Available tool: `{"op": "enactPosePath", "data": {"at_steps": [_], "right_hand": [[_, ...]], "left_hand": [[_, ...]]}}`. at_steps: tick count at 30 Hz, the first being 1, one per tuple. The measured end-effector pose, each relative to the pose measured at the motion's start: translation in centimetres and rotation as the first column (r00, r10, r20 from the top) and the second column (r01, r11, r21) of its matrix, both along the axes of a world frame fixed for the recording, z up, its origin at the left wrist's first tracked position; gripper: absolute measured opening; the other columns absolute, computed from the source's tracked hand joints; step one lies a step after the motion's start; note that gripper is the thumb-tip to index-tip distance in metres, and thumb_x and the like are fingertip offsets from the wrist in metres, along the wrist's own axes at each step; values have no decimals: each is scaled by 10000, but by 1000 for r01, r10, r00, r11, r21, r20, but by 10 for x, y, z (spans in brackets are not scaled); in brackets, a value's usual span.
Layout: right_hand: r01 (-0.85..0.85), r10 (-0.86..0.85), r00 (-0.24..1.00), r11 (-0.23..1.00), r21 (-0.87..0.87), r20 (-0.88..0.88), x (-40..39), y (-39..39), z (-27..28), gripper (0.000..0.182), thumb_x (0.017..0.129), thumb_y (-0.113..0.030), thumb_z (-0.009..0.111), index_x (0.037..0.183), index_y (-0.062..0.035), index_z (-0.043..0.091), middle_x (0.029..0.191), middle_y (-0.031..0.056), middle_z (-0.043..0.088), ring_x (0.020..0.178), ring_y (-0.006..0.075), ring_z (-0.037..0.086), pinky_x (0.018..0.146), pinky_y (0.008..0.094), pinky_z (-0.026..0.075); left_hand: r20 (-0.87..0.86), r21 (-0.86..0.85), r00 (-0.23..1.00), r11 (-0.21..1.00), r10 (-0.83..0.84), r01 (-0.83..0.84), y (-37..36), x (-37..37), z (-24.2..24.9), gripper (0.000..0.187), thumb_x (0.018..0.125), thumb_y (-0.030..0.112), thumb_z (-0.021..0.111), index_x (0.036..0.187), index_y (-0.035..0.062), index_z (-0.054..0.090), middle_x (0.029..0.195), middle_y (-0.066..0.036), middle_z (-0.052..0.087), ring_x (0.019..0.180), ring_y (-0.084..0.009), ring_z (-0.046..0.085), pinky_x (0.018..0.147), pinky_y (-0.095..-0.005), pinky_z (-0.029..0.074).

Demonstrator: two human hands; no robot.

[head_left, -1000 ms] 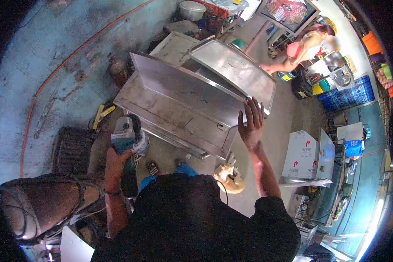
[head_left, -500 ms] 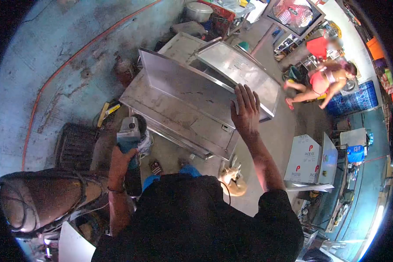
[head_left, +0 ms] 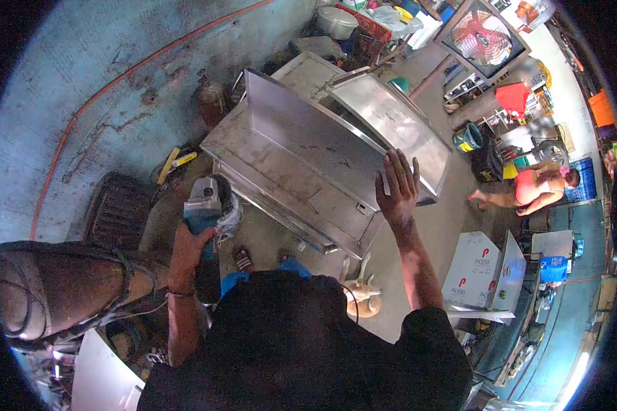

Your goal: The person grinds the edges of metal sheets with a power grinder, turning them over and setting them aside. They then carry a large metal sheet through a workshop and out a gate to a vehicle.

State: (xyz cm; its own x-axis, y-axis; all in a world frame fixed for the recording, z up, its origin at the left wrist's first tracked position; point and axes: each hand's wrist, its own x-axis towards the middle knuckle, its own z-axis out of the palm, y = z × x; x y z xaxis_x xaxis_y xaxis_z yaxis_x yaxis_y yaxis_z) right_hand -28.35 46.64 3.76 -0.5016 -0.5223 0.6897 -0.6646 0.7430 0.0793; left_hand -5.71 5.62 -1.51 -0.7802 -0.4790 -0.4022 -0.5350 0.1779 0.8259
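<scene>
A weathered blue wall (head_left: 137, 61) with an orange line (head_left: 82, 113) running along it fills the left of the workshop, above a brown cylinder (head_left: 62, 291) wrapped in dark cable. The hands are well apart. The left hand (head_left: 189, 245) is wrapped around a teal-and-grey power tool (head_left: 204, 195), just beside a metal tabletop (head_left: 274, 171) with an upright metal panel (head_left: 301, 127). A tan animal (head_left: 365, 301) lies on the floor (head_left: 418, 236). The right hand (head_left: 399, 188), fingers spread, overlaps the panel's right end; contact cannot be told. Farther right are PHOENIX-printed sheeting (head_left: 469, 264) and a bending person (head_left: 536, 190).
</scene>
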Motion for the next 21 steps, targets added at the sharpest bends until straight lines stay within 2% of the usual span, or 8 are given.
{"op": "enactPosePath", "data": {"at_steps": [2, 4, 5, 7, 14, 16, 19, 21], "right_hand": [[-7, 7, 1000, 1000, -9, -2, 1, -7, 6, 497, 823, -55, 662, 1307, -66, 549, 1353, 106, 553, 1272, 291, 508, 1108, 509, 331], [88, -84, 993, 995, -41, 89, 4, -17, 14, 490, 818, -71, 674, 1295, -69, 562, 1343, 107, 559, 1242, 295, 530, 1100, 503, 343], [86, -82, 993, 995, -41, 89, 4, -19, 15, 490, 818, -71, 674, 1295, -69, 562, 1343, 107, 559, 1242, 295, 530, 1100, 503, 343], [88, -90, 993, 996, 31, 79, 3, -21, 15, 499, 812, -87, 687, 1295, -79, 563, 1341, 109, 559, 1226, 298, 539, 1088, 499, 358], [-47, 48, 999, 999, 14, -12, -1, -5, 8, 527, 821, -119, 698, 1321, -87, 536, 1363, 114, 539, 1222, 298, 540, 1072, 495, 383], [-11, 13, 994, 1000, -21, 110, 13, 0, 25, 594, 782, -83, 743, 1334, -91, 523, 1310, 122, 582, 1220, 316, 544, 1031, 463, 423], [236, -225, 934, 972, -9, 276, 30, 32, 48, 691, 762, -213, 796, 1360, -84, 475, 1307, 135, 563, 1161, 330, 556, 1017, 459, 429], [246, -190, 927, 959, -142, 322, 36, 62, 41, 773, 734, -200, 821, 1395, -85, 437, 1306, 126, 570, 1170, 297, 556, 984, 438, 451]], "left_hand": [[46, -12, 998, 999, 34, -34, -1, 1, -2, 683, 697, 388, 776, 1142, -78, 548, 1009, -230, 625, 934, -345, 610, 869, -423, 460], [42, -23, 999, 1000, 10, -9, -4, 2, -8, 670, 734, 334, 772, 1244, 3, 490, 995, -144, 641, 770, -238, 647, 688, -357, 523], [43, -23, 999, 1000, 12, -11, -3, 2, -8, 670, 734, 334, 772, 1244, 3, 490, 995, -144, 641, 770, -238, 647, 688, -357, 523], [56, -218, 998, 976, -12, 24, 0, 0, -5, 725, 729, 385, 763, 1256, -26, 480, 1038, -171, 640, 873, -275, 641, 794, -384, 503], [75, -203, 989, 969, -131, 143, 6, -20, 10, 803, 723, 423, 762, 1283, -69, 462, 1161, -218, 604, 1031, -322, 597, 901, -403, 456], [-54, -144, 983, 975, -178, 169, 16, -31, 24, 827, 686, 459, 792, 1215, -100, 490, 1180, -305, 563, 1115, -425, 553, 962, -456, 422], [-6, -284, 988, 948, -154, 146, 49, -46, 82, 814, 696, 458, 790, 1204, -106, 495, 1170, -297, 571, 1099, -411, 564, 953, -449, 431], [-61, -287, 978, 942, -200, 175, 53, -54, 81, 794, 705, 440, 788, 1202, -106, 496, 1147, -286, 583, 1074, -401, 575, 945, -444, 437]]}}
